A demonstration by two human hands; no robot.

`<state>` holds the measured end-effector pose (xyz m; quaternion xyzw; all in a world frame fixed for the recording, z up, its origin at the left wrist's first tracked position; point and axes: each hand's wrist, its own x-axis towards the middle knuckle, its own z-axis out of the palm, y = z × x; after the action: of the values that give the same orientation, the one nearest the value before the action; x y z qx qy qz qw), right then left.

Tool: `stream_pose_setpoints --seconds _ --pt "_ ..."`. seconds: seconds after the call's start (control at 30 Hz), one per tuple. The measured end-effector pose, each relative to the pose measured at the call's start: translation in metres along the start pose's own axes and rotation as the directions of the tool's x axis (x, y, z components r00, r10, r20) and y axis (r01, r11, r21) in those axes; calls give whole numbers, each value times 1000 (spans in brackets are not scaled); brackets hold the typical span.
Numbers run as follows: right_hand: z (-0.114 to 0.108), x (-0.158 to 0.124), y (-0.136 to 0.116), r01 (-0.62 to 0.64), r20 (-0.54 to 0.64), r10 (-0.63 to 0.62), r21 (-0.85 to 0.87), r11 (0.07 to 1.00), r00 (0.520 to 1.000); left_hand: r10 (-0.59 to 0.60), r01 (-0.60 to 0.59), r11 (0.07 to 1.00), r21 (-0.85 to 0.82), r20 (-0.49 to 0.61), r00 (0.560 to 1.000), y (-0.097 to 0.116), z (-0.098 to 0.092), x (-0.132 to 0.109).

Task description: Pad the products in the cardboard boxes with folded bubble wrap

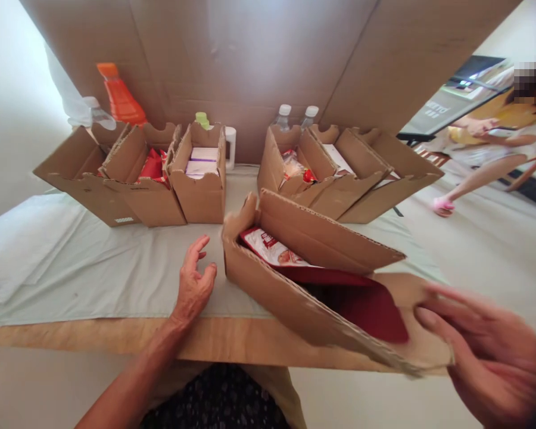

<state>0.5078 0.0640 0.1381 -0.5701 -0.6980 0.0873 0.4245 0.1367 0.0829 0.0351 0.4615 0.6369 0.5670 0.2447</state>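
My right hand [491,339] grips the near end wall of an open cardboard box [268,292], thumb inside and fingers outside. The box sits slantwise across the table's front edge, its near end reaching past it. Inside lie a red and white printed packet [277,247] and a dark red piece [370,307] that I cannot make out further. My left hand [196,280] is just left of the box's far end, apart from it, with fingers loosely curved and nothing in them.
Behind stand cardboard boxes in two groups; one holds red packets [152,167], another white packs [204,155]. An orange-red bottle [122,98], clear bottles [283,118] and a white-handled jug [230,148] stand behind them. Plastic wrap [18,244] lies left. A person [504,137] sits at far right.
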Motion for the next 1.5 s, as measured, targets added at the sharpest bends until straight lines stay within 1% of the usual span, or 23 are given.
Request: stream_pose_setpoints --seconds 0.03,0.07,0.1,0.13,0.17,0.23,0.3,0.37,0.43,0.57,0.6,0.67,0.73,0.77,0.87,0.97,1.1,1.23,1.3,1.4,1.5 --pt "-6 -9 11 -98 -26 100 78 992 995 -21 22 1000 -12 48 999 2 -1 -6" --pt "-9 -18 20 -169 -3 172 159 973 985 -40 43 999 -24 95 995 3 -3 -13" --pt "-9 -27 28 -211 58 203 212 954 977 -58 64 997 -37 139 989 4 -4 -20" --pt "-7 -36 34 -229 120 207 213 950 971 -77 87 995 -49 176 981 5 -5 -29" --pt "-3 -44 39 -218 159 191 173 960 969 -97 111 992 -59 204 974 5 -6 -37" --pt "11 -56 45 -142 218 127 54 988 968 -133 156 985 -74 256 958 6 -5 -51" --pt "29 -59 46 -81 256 85 -26 996 963 -155 191 977 -93 306 939 8 -1 -60" --pt "48 -50 44 -74 273 83 -44 996 958 -161 208 971 -116 322 933 12 5 -63" --pt "65 -29 40 -73 269 72 -3 997 960 -145 195 971 -140 308 940 18 12 -59" --pt "91 30 38 -68 292 24 142 988 956 -72 115 980 -161 255 964 26 23 -35" --pt "98 42 39 -77 282 25 174 982 959 -52 95 983 -159 252 966 26 26 -27" --pt "112 59 42 -112 216 60 238 965 975 -23 63 988 -140 274 962 23 31 -15" --pt "125 62 47 -162 146 123 298 941 982 -15 48 993 -104 301 954 16 34 -9" --pt "132 60 49 -194 136 157 318 928 978 -16 45 995 -88 312 950 12 35 -9" --pt "146 47 59 -280 182 233 309 909 955 -9 32 998 -60 346 938 0 38 -14" --pt "152 37 66 -312 198 269 235 921 943 9 11 999 -50 380 925 -7 40 -21" --pt "149 35 69 -310 140 293 124 943 946 27 11 996 -87 425 905 -6 40 -22" --pt "146 34 70 -348 88 342 58 936 936 50 24 991 -134 525 850 -3 38 -19" --pt "147 34 71 -364 59 361 50 930 931 60 28 988 -151 552 832 -2 39 -17" --pt "146 36 72 -380 57 377 62 923 925 59 35 986 -163 533 844 -2 45 -15" --pt "142 38 71 -401 84 395 66 914 915 18 43 992 -119 464 886 0 46 -14"
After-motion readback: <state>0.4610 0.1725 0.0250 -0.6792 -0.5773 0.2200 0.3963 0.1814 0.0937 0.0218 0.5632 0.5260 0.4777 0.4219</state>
